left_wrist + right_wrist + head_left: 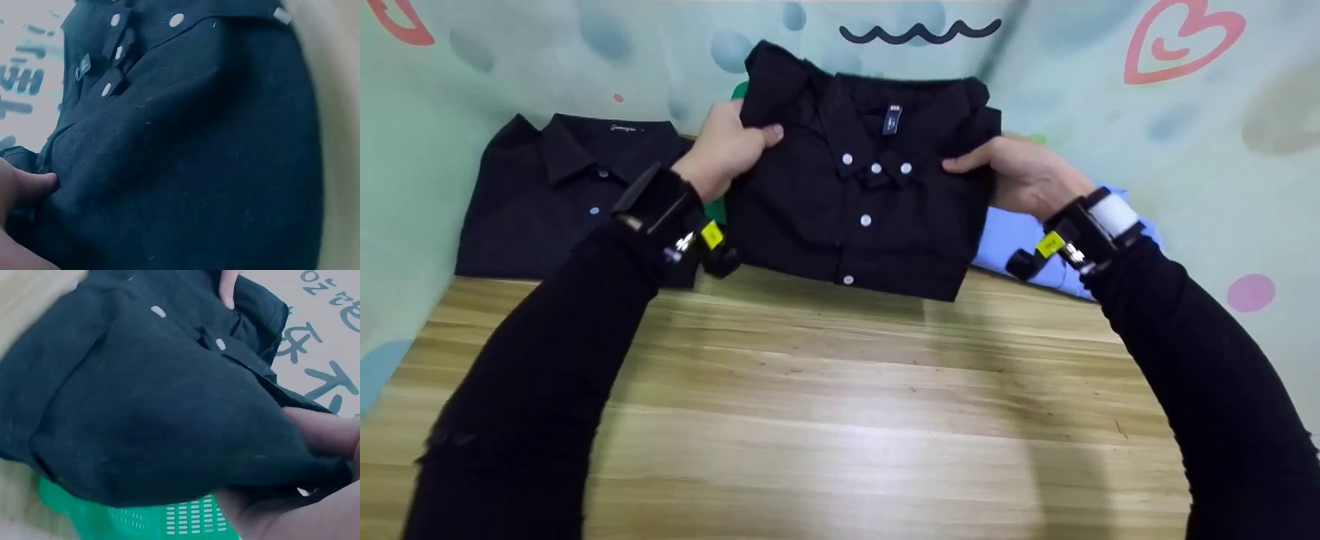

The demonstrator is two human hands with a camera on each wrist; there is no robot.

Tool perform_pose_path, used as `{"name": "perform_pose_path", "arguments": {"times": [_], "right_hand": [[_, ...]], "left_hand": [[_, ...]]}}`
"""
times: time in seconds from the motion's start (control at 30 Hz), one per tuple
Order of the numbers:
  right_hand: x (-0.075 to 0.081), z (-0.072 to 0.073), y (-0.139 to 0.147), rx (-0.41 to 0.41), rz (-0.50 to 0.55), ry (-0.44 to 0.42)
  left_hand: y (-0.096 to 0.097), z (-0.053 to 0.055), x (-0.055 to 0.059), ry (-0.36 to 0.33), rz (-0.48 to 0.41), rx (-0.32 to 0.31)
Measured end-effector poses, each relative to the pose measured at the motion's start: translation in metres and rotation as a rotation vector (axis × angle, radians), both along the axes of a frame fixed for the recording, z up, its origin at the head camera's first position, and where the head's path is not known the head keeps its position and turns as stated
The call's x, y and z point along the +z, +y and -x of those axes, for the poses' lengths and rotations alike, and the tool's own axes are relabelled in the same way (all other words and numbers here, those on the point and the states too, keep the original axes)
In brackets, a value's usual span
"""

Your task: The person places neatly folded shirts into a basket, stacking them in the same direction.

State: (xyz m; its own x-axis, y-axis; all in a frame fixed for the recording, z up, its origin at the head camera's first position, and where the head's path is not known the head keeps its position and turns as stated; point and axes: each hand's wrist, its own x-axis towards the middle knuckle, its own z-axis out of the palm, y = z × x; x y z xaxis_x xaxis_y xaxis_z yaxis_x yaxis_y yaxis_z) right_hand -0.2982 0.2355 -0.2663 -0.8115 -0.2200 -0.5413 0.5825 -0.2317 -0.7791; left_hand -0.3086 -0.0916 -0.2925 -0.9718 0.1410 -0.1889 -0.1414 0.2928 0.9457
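A folded black button-up shirt [810, 217] with white buttons hangs tilted above the back of the table. My left hand [727, 146] grips its left side near the shoulder, thumb on the front. On the opposite side my right hand [1027, 172] pinches the cloth, thumb in front and fingers behind. In the left wrist view the left thumb [34, 185] presses into the fabric. The right wrist view shows the right hand [315, 489] around the shirt's edge, its fingers partly hidden by cloth.
Another folded black shirt [517, 217] lies at the back left of the wooden table [840, 420]. Folded light-blue cloth [1012, 232] lies at the right, partly behind the right hand. Beneath the held shirt is a green perforated basket [135, 520]. A patterned sheet [1185, 150] surrounds the table's back and sides.
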Motion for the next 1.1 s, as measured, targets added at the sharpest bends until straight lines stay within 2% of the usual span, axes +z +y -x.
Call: {"name": "perform_pose_path", "arguments": {"times": [0.2,0.33,0.5,0.6,0.77,0.97,1.1], "right_hand": [[0.001,0.022,-0.009,-0.158,-0.069,-0.017],[-0.002,0.034,-0.015,-0.207,-0.137,0.001],[-0.005,0.045,-0.026,-0.231,-0.254,0.061],[-0.009,0.047,-0.033,-0.194,-0.35,0.107],[-0.017,0.051,-0.039,-0.086,-0.54,0.153],[-0.017,0.058,-0.037,-0.005,-0.616,0.108],[-0.017,0.057,-0.037,0.078,-0.737,0.09]], "left_hand": [[0.001,0.019,0.005,-0.02,-0.012,0.018],[0.001,0.03,0.006,-0.04,-0.05,0.018],[0.001,0.038,0.005,-0.059,-0.102,0.035],[0.002,0.041,0.004,-0.066,-0.076,0.037],[0.006,0.042,0.006,-0.106,0.002,0.036],[0.006,0.048,0.011,-0.175,0.131,0.014],[0.002,0.049,0.011,-0.206,0.266,-0.028]]}}
